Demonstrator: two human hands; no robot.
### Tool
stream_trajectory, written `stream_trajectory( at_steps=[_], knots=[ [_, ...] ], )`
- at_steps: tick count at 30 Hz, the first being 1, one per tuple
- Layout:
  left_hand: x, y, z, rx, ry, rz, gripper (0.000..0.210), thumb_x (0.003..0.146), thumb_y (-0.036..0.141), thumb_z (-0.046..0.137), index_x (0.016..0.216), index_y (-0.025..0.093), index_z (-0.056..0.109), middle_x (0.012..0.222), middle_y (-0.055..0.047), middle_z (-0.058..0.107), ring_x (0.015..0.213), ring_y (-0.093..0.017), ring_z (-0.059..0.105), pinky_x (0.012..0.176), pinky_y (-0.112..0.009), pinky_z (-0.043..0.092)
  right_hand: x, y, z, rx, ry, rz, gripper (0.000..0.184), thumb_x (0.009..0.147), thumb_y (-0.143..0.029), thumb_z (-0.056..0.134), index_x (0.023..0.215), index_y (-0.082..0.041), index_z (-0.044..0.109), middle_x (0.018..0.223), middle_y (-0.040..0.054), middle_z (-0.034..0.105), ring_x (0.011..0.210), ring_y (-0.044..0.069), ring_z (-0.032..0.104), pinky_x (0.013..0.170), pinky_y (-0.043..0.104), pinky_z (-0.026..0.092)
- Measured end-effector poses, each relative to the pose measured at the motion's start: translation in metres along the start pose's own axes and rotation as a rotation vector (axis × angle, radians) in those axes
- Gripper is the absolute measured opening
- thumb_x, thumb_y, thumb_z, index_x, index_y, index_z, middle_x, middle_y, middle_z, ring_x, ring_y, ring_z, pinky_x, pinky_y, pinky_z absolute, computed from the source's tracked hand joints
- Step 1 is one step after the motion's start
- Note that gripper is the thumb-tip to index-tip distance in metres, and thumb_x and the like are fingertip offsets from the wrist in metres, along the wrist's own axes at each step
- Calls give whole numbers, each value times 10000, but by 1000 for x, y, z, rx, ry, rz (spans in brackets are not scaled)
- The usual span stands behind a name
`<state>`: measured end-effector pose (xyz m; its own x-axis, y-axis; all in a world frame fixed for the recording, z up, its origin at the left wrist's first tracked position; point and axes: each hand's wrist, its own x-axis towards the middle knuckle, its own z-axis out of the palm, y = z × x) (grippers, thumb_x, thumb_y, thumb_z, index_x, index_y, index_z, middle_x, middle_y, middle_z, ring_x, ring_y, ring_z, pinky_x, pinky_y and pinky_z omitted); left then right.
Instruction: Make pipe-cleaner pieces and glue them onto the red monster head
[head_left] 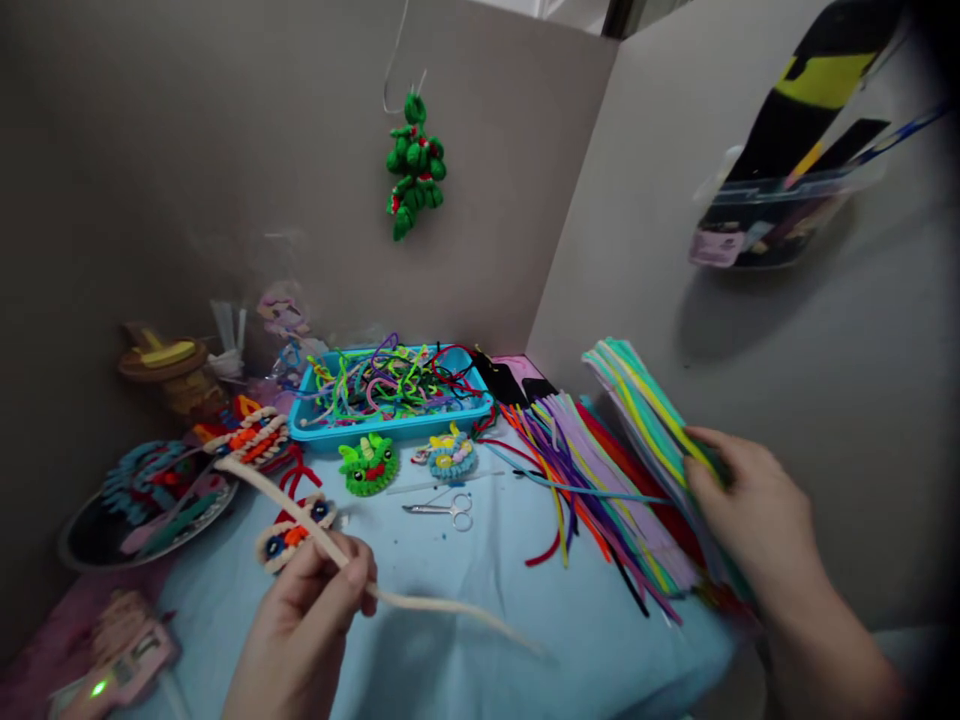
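Between the thumb and fingers of my left hand is a cream pipe cleaner, its two ends sticking out to the upper left and lower right. Over at the right, my right hand is closed round a bundle of green, yellow and teal pipe cleaners, lifted at its far end. Beneath and left of that bundle lie loose pipe cleaners in lilac, orange, purple and red. Small scissors rest on the blue cloth, beyond my left hand. A cream and orange figure with blue eyes sits just behind that hand.
A blue tray of tangled pipe cleaner pieces stands at the back. Before it sit a green figure and a blue-yellow one. A bowl is at left, a pink device nearer. A wall holder hangs upper right.
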<state>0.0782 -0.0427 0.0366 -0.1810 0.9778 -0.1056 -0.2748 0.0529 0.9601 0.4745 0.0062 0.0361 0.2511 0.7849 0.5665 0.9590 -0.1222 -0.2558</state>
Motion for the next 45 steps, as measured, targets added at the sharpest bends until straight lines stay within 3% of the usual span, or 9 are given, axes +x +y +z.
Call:
stream_trajectory(
  at_steps=[4, 7, 11, 13, 18, 24, 32, 36, 45],
  knots=[
    [2, -3, -11, 26, 16, 30, 297, 678, 434, 724, 631, 187, 565, 652, 13, 524, 651, -121, 461, 597, -201, 414, 0, 28, 46, -52, -376, -216, 465, 771, -387, 469, 1137, -129, 598, 1128, 189, 620, 1053, 345, 558, 887, 496, 442],
    [5, -4, -19, 29, 60, 3, 296, 652, 419, 750, 652, 177, 579, 687, 7, 550, 632, -110, 456, 581, -198, 397, -7, 20, 52, -139, -330, -186, 500, 819, -420, 438, 1173, -95, 576, 1191, 227, 568, 1097, 380, 513, 886, 534, 427],
    [10, -8, -19, -21, 42, 23, 272, 666, 385, 746, 656, 177, 571, 665, 13, 538, 610, -107, 458, 567, -204, 389, -14, -40, 38, 34, -181, -264, 377, 852, -370, 432, 1126, -167, 591, 1169, 173, 572, 1114, 339, 504, 949, 513, 394],
    [13, -15, -15, -65, 9, 69, 247, 692, 369, 725, 670, 184, 563, 657, 18, 529, 602, -109, 458, 559, -210, 387, -16, -77, 46, 284, -392, -400, 289, 867, -317, 434, 1056, -191, 614, 1065, 119, 634, 1013, 261, 581, 902, 417, 458],
    [18, -40, -12, 11, -52, 109, 252, 737, 363, 683, 663, 173, 534, 634, 29, 505, 536, -86, 417, 519, -208, 345, -11, -139, 109, 546, -542, -405, 358, 762, -111, 511, 1104, -175, 597, 1136, 100, 607, 1089, 231, 551, 969, 403, 415],
    [21, -44, 1, 145, -134, -32, 343, 690, 439, 688, 632, 165, 490, 543, 51, 466, 482, -71, 401, 487, -194, 323, -15, -168, 154, 623, -544, -366, 161, 748, -112, 540, 867, -172, 631, 844, 53, 608, 721, 179, 597, 705, 328, 504],
    [40, -48, 44, 103, -317, -245, 260, 732, 399, 570, 806, 151, 541, 499, 62, 468, 447, -76, 414, 461, -189, 340, -23, -154, 116, 798, -408, -310, 312, 881, -196, 442, 1187, -196, 509, 1055, 99, 601, 835, 186, 612, 665, 303, 525],
    [43, -52, 42, 220, -338, -300, 270, 768, 415, 502, 839, 160, 556, 404, 97, 375, 339, -71, 317, 357, -186, 261, -27, -147, 97, 713, -230, -707, 410, 871, -143, 492, 1261, -268, 492, 1269, 114, 484, 1025, 227, 544, 821, 381, 493],
    [38, -55, 26, 199, -425, -318, 254, 764, 410, 545, 793, 158, 551, 451, 101, 343, 355, -53, 300, 342, -175, 233, -25, -138, 103, 664, -340, -874, 239, 888, -140, 479, 1048, -224, 634, 922, 72, 653, 835, 200, 566, 727, 347, 495]
  ],
)
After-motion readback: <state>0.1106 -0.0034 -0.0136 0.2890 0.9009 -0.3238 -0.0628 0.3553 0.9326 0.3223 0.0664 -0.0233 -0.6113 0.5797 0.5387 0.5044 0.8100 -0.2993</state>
